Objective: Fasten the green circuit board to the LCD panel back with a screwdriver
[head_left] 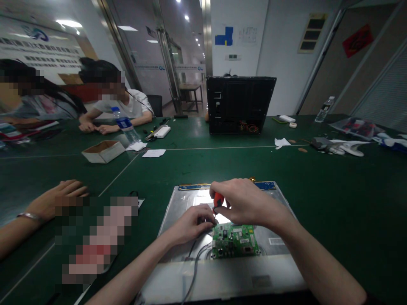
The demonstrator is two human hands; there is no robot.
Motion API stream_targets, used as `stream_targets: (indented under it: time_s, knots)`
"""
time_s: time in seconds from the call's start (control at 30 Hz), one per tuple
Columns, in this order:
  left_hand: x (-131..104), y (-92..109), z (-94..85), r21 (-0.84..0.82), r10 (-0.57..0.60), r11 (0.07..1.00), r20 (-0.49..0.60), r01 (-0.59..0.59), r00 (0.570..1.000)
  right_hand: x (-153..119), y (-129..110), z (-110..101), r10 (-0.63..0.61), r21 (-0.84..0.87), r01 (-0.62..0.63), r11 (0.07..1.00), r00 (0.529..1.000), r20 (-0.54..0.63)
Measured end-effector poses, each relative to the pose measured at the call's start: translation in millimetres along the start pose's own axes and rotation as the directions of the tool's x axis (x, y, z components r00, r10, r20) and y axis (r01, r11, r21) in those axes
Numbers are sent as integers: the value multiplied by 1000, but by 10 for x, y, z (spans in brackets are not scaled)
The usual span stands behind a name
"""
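My right hand (pixel 246 199) is closed around the red and black handle of a screwdriver (pixel 218 199), which points down at the upper left corner of a green circuit board (pixel 235 240). Close by the screwdriver's tip, my left hand (pixel 195 222) has its fingers curled together at that corner; what they pinch, if anything, is hidden. The board lies on the metal back of a flat display panel (pixel 171 220), which has a blue strip (pixel 265 185) along its far edge. Grey cables (pixel 195 271) run from the board's left side toward me.
On the left, another person's hand (pixel 55 199) rests on the green table (pixel 152 169) near a blurred flat object (pixel 101 241). Farther off are a small open box (pixel 104 152), a water bottle (pixel 125 126) and a large black casing (pixel 240 103). Two people sit at the far left.
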State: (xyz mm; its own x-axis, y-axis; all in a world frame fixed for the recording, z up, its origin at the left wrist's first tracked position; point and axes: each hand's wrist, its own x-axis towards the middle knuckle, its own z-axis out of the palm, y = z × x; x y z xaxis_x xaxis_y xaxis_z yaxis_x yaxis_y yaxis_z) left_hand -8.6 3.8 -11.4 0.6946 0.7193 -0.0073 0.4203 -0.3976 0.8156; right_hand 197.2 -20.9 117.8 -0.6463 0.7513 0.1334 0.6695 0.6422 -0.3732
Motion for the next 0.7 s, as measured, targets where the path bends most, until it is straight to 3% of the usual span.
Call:
stream_targets:
  time_s: [0.7]
  knots:
    - [2,14,3,33,-4,999,-15,5,1000,28,14,47,-5,-7,5,1000,1000,5]
